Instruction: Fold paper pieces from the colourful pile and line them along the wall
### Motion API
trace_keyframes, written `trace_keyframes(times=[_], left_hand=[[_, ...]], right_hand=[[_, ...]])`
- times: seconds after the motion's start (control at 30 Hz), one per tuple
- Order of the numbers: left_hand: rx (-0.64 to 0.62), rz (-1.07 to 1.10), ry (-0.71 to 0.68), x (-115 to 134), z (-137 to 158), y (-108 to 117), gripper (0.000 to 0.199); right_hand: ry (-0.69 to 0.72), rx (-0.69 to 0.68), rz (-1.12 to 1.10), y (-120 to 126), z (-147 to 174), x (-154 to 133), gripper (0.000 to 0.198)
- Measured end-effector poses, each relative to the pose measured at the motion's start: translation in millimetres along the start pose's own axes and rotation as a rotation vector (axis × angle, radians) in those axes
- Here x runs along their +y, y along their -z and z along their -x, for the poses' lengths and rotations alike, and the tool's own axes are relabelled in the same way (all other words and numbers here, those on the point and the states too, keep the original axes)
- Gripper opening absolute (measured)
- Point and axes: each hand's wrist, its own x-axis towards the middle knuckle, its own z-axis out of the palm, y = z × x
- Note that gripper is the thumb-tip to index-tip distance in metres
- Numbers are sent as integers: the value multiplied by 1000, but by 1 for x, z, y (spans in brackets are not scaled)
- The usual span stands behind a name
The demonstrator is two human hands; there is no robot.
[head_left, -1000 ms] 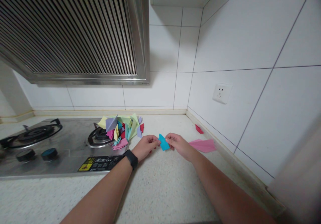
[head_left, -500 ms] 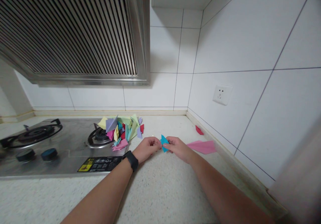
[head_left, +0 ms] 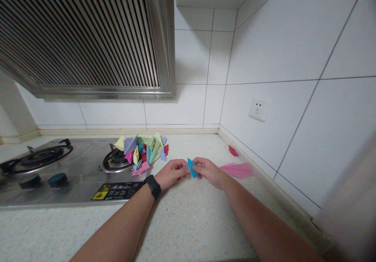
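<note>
A small piece of folded blue paper (head_left: 192, 168) is held up just above the countertop, between my two hands. My left hand (head_left: 172, 173), with a black watch (head_left: 153, 187) on its wrist, pinches the paper's left edge. On the other side my right hand (head_left: 208, 171) grips it between thumb and fingers. Beyond my right wrist lies a folded pink paper (head_left: 237, 170), flat on the counter. A small red folded paper (head_left: 233, 150) rests near the right wall. The fingertips partly cover the blue paper.
To the left, a heap of colourful folded papers (head_left: 149, 148) covers part of the right burner on the steel gas stove (head_left: 82, 191). A range hood (head_left: 88, 50) hangs above. The speckled countertop (head_left: 190, 223) meets a tiled wall with a socket (head_left: 260, 109) at right.
The blue paper has turned slightly and shows a narrower face between my fingers. Both hands keep nearly the same place and hold.
</note>
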Motion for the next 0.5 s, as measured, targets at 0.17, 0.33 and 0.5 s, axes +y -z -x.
trace_keyframes(times=[0.17,0.33,0.5], left_hand=[[-44,-2,0,0,2,-1,31],[-4,-16,1,-5,1,1,29],[55,-61,16,-11,-3,2,32]], right_hand=[[-6,-44,-22,0,0,1,34],[4,-15,9,2,0,0,31],[1,57,56,3,-2,0,30]])
